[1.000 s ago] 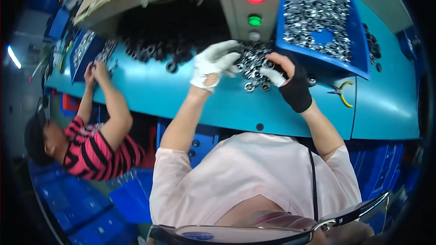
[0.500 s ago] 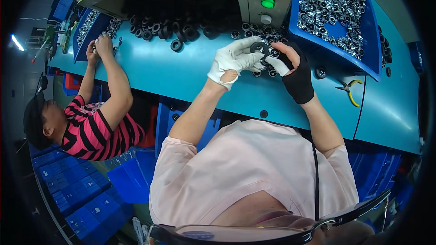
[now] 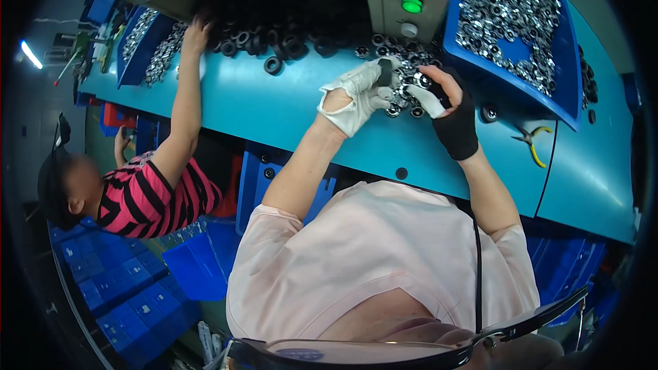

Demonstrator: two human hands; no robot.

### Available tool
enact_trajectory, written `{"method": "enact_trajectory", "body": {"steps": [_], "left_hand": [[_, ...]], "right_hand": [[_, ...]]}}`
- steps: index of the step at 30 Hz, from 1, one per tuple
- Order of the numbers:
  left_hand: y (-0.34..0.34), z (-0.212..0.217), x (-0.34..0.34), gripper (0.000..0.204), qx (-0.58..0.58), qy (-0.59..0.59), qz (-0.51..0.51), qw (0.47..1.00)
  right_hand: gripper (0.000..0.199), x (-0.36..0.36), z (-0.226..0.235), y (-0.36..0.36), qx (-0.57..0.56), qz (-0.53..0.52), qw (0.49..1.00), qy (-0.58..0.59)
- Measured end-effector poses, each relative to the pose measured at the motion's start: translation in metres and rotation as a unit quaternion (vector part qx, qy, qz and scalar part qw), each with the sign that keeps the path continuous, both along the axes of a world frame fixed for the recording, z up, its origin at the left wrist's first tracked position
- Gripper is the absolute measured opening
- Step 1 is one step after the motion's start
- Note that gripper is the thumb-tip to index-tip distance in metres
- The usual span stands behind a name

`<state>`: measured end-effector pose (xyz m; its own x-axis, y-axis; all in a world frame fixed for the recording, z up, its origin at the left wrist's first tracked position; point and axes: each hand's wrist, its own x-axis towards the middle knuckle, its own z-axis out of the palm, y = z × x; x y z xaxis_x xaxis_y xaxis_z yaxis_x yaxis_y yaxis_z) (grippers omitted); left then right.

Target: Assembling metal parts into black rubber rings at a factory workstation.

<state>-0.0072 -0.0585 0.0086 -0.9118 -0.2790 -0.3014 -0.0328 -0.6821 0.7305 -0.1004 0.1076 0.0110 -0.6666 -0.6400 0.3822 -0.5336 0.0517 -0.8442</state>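
Note:
My left hand, in a worn white glove with a hole at the wrist, pinches a small black rubber tyre turned nearly edge-on. Facing it, my right hand wears a black fingerless glove with a white cover on the thumb. Between its thumb and fingers sits a small chrome wheel rim. A narrow gap separates tyre and rim. Beneath and behind both hands lies a heap of loose chrome rims on the teal table.
A blue bin full of chrome rims stands at right, near yellow-handled pliers and a single wheel. Black tyres pile up under the machine housing, which carries red and green lamps. At left, a co-worker reaches toward the tyres.
My left hand has tilted the tyre edge-on and drawn it slightly away from the rim. The co-worker's one arm has stretched to the tyre pile; the other hand has dropped below the table edge.

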Motion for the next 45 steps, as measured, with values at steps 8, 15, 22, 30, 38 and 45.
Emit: {"method": "enact_trajectory", "body": {"steps": [8, 15, 22, 30, 38, 45], "left_hand": [[-0.005, -0.026, 0.008, 0.057, 0.396, 0.212, -0.154, 0.88], [-0.008, -0.034, 0.005, 0.085, 0.455, 0.264, -0.222, 0.821], [-0.004, -0.024, 0.006, 0.072, 0.354, 0.242, -0.208, 0.879], [0.008, -0.001, 0.01, 0.043, -0.153, -0.027, 0.0, 0.988], [0.018, 0.002, 0.01, 0.043, -0.171, -0.035, -0.013, 0.985], [0.02, 0.007, 0.011, 0.041, -0.16, -0.041, -0.017, 0.986]], "right_hand": [[0.032, 0.0, -0.007, 0.001, -0.023, -0.024, 0.999, 0.005], [0.032, 0.002, -0.007, -0.001, -0.03, -0.018, 0.999, 0.005], [0.033, 0.002, -0.009, 0.003, -0.027, -0.011, 0.999, -0.013], [0.033, 0.006, -0.004, 0.004, -0.026, 0.005, 0.999, -0.034], [0.032, 0.005, -0.007, 0.001, -0.031, 0.017, 0.999, 0.007], [0.032, 0.007, -0.004, 0.002, -0.027, 0.027, 0.999, 0.005]]}}
